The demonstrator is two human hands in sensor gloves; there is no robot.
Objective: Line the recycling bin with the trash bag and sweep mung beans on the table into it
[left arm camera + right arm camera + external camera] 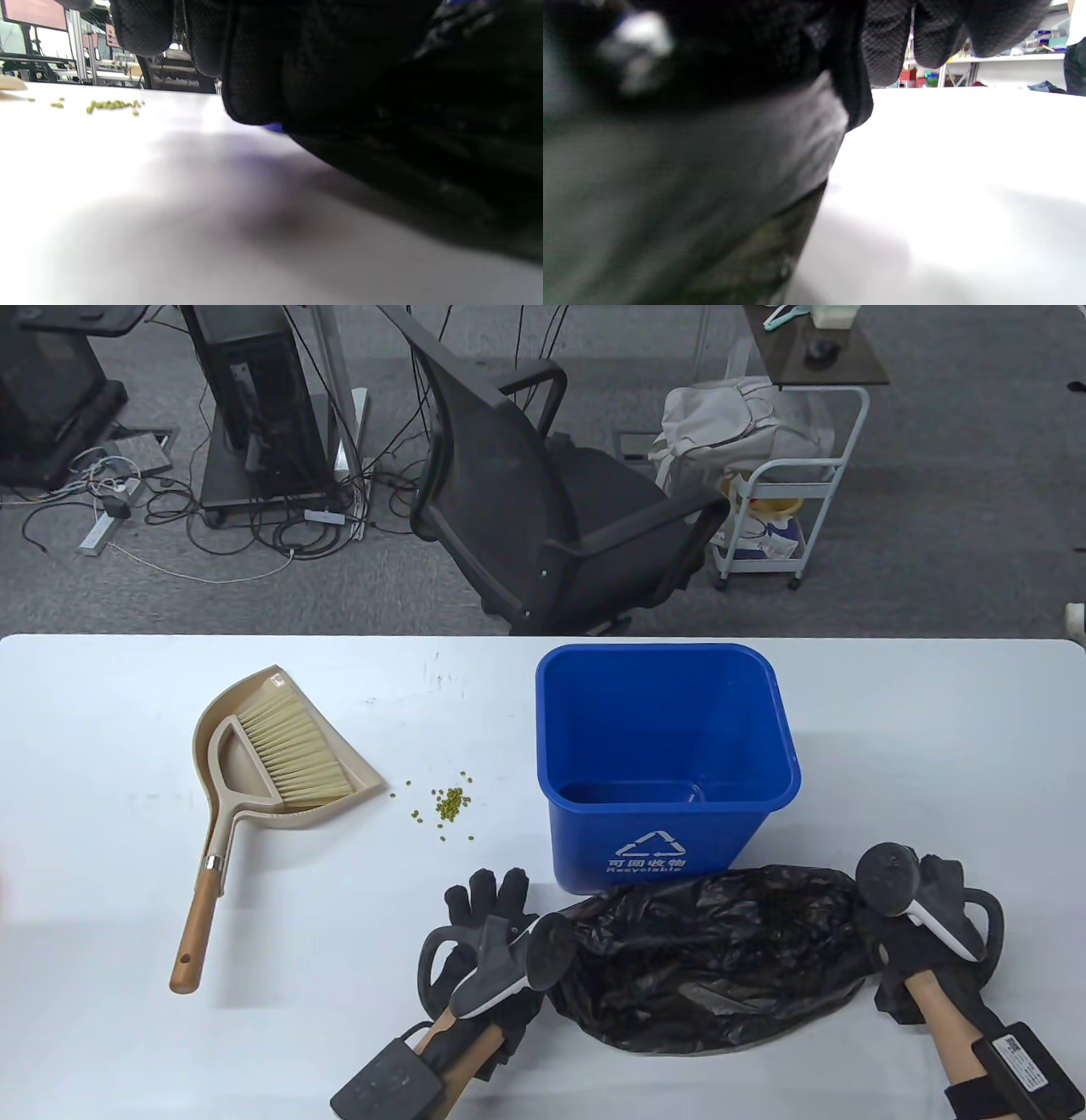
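Note:
An unlined blue recycling bin (pixel 668 763) stands upright on the white table (pixel 916 746). A crumpled black trash bag (pixel 713 959) lies right in front of it. My left hand (pixel 485 912) rests at the bag's left edge with its fingers (pixel 144 25) straight and flat; its thumb side lies against the bag (pixel 424 140). My right hand (pixel 929 916) sits at the bag's right edge, its fingers (pixel 895 42) hanging loose over bare table beside the bag (pixel 691 178). A small heap of mung beans (pixel 450 806) (pixel 112 105) lies left of the bin.
A beige dustpan (pixel 254 746) holding a wooden-handled brush (pixel 293 751) lies on the table's left, near the beans. A black office chair (pixel 543 492) and a white cart (pixel 789 500) stand on the floor behind the table's far edge.

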